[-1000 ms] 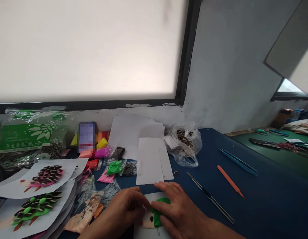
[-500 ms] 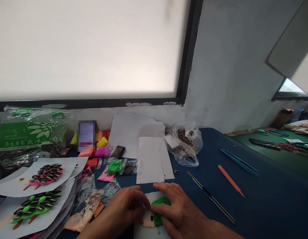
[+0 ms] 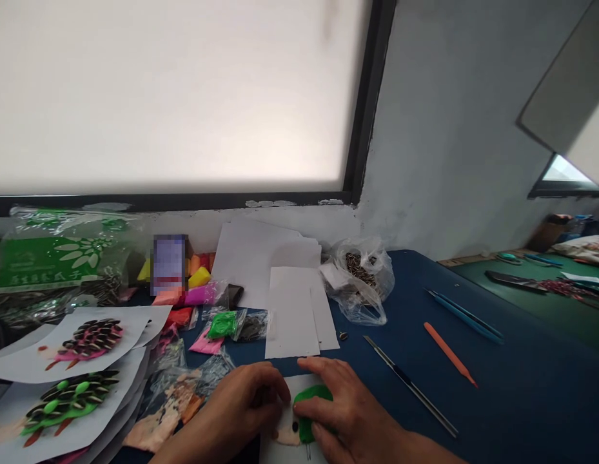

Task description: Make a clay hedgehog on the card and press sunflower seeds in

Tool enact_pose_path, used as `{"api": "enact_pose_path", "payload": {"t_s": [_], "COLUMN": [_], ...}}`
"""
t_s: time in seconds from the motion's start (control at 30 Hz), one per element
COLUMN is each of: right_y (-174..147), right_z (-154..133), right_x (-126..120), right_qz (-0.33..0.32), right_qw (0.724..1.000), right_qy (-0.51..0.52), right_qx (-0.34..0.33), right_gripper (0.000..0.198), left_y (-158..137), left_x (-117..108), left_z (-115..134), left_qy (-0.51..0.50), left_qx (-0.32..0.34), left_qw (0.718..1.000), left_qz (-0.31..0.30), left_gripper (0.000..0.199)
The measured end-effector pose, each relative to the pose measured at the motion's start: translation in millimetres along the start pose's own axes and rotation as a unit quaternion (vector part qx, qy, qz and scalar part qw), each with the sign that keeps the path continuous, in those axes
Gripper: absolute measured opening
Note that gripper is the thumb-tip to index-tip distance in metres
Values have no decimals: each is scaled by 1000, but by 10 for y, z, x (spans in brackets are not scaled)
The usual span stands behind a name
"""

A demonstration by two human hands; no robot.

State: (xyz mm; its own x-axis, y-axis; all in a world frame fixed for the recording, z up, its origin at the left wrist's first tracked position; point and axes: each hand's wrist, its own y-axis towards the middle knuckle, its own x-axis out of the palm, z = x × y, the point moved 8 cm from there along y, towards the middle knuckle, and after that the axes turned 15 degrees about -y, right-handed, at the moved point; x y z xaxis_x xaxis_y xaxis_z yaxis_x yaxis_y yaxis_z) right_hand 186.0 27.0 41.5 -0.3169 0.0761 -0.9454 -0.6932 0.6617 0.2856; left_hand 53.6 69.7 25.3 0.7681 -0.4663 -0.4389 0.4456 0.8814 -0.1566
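Head camera view: spread fingers of a person's right hand (image 3: 350, 409) press lightly on green clay (image 3: 314, 392), gripping nothing visible, while the left hand (image 3: 245, 403) curls its fingers at the edge of peach clay (image 3: 288, 436); whether its fingertips pinch anything cannot be told. Both clays sit on a white card (image 3: 282, 456), lying flat on a blue tabletop (image 3: 502, 419), and a dark dot (image 3: 295, 426) marks the peach part. Left of the card lies an opened bag of peach clay (image 3: 154, 422); farther left, a pink hedgehog picture (image 3: 89, 338) and a green hedgehog picture (image 3: 71, 399), both spined with striped seeds, top a stack of sheets. Just beyond the card are blank paper sheets (image 3: 292, 312), with a clear bag of seeds (image 3: 360, 277) beyond it to the right. Right of the card rest a slim silver tool (image 3: 410, 386), an orange tool (image 3: 449, 353) and, farthest out, blue tweezers (image 3: 466, 314).
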Motion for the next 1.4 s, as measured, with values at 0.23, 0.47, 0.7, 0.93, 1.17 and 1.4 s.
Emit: {"api": "enact_pose_path", "payload": {"t_s": [0.23, 0.47, 0.7, 0.93, 1.17, 1.4], "right_y": [-2, -49, -25, -13, 16, 37], "right_z": [63, 81, 65, 18, 7, 12], "right_x": [-41, -45, -8, -16, -21, -84], "right_qz": [-4, -20, -45, -51, -75, -86], "right_qw": [1000, 998, 996, 995, 994, 994], "right_qy": [-10, -60, -76, -86, -81, -63], "right_qx": [26, 12, 14, -4, 13, 37], "right_gripper": [33, 33, 37, 37, 39, 34], "left_y": [15, 18, 19, 18, 21, 25], "left_x": [3, 6, 22, 22, 25, 34], "left_z": [-12, -26, -43, -38, -33, -56], "left_qy": [-12, -14, -42, -26, -23, -28], "left_qx": [-4, 0, 14, 4, 2, 2], "left_qw": [1000, 1000, 999, 999, 1000, 999], "left_qz": [-10, -9, -24, -20, -20, -30], "left_gripper": [31, 29, 26, 25, 26, 28]}}
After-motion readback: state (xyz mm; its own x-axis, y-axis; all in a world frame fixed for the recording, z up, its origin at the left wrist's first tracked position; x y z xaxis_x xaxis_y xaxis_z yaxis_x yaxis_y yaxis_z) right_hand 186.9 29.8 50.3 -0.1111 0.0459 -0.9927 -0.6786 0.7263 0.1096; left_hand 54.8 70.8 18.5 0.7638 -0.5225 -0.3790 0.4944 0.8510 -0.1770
